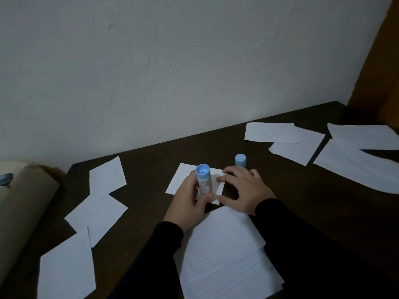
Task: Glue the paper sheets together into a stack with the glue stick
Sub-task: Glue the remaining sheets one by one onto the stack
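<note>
My left hand (190, 199) grips a glue stick (204, 180) with a white label and light blue end, held upright over a small white paper sheet (180, 179) at the table's middle. My right hand (244, 190) rests on the right edge of that sheet, fingers spread and pressing it down. The glue stick's light blue cap (240, 160) stands on the table just behind my right hand. A pile of lined paper sheets (226, 253) lies near me between my forearms.
Loose white sheets (98, 212) lie scattered at the left of the dark wooden table (151, 160), more sheets (285, 139) at the back right, and larger ones (356, 160) at the far right. A beige cushion-like object (23, 201) sits off the left edge. A white wall stands behind.
</note>
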Demonstrator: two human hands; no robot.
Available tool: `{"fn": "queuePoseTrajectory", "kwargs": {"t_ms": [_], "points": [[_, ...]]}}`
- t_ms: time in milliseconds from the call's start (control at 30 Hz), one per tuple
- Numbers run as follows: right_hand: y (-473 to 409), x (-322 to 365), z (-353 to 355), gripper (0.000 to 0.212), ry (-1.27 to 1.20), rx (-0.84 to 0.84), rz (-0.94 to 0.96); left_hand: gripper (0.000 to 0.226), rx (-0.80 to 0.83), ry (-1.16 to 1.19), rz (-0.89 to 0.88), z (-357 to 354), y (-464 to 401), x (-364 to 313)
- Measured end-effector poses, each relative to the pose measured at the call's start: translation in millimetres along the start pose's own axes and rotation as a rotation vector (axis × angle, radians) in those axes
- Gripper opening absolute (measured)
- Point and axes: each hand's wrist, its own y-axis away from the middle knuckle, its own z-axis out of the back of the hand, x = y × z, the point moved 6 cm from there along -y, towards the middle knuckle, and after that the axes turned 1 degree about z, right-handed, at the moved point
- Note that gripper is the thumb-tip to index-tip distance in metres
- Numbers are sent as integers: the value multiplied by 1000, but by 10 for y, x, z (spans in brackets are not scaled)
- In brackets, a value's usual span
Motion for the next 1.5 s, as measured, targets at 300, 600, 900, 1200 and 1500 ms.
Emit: {"fn": "queuePoseTrajectory", "kwargs": {"t_ms": [300, 600, 900, 1200, 1500], "points": [[0, 3, -4, 54, -5, 16, -9, 53, -45, -75, 120, 315, -104, 300], [17, 25, 6, 52, -4, -4, -20, 50, -187, -47, 165, 573, -132, 541], [6, 46, 14, 54, 15, 44, -58, 57, -627, 428, 328, 684, -5, 569], [37, 32, 34, 60, -48, -43, -35, 38, -270, 149, 72, 78, -506, -50], [57, 53, 80, 53, -57, -68, -11, 39, -186, 66, 45, -174, -649, -80]]}}
